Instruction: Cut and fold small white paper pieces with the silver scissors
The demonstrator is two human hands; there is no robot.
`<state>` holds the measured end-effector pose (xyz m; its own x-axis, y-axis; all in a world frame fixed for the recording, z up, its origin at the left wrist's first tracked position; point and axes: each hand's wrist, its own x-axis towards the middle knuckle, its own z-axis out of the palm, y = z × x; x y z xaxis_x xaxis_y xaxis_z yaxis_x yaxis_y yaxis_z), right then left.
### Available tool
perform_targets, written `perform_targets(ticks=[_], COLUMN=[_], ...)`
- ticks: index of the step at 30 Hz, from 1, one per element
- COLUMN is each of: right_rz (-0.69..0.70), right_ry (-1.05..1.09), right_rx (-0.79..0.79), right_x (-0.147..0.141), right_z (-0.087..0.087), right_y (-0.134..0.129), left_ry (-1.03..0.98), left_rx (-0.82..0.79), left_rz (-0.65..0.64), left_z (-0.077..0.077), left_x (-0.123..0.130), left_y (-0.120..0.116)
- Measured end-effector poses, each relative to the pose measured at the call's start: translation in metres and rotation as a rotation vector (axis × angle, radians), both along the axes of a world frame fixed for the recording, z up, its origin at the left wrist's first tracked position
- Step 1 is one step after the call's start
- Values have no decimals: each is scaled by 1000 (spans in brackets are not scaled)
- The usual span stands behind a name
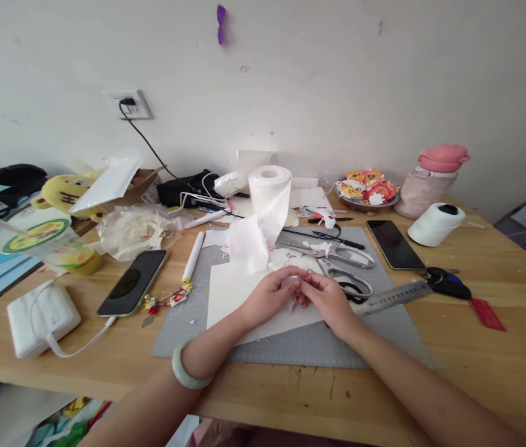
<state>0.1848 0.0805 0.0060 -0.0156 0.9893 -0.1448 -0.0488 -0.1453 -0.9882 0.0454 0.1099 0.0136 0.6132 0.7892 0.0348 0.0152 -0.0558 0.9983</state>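
My left hand (274, 295) and my right hand (325, 298) meet over a white sheet of paper (225, 298) on the grey cutting mat (188, 338). The fingertips of both press together in a pinch. A little whitish bit shows between them, too small to name. Just behind stands a roll of white paper (263, 192), its loose end (248, 245) hanging down toward the sheet. Close to my right hand lie metal scissors (351, 256), a second pair (346, 279) and a steel ruler (395, 298).
To the left are a drink cup (76, 254), a phone (133, 282) and a white power bank (43, 318) with a cable. To the right are a phone (395, 244), a thread spool (435, 225), keys (446, 282) and a pink bottle (428, 186). A bowl of cutouts (367, 188) stands behind.
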Motion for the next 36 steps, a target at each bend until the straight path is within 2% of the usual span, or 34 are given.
perform_targets(ticks=[3,6,16,25,31,36], right_rz=[-6,-16,-43,25,15,4], right_ry=[20,34,23,50,11,-21], right_rx=[-10,-38,-89,-29,-36,-45], right_x=[1,1,2,2,1,1], right_z=[-1,-1,1,-1,-3,-4], right_y=[0,-1,0,-2,-1,0], left_ry=[92,112,53,114,160,128], left_rx=[65,112,-24,70,71,150], left_rz=[95,136,150,90,170,188], left_z=[1,5,7,7,6,7], left_x=[-2,-3,-4,-3,0,2], left_y=[2,2,0,0,-2,-5])
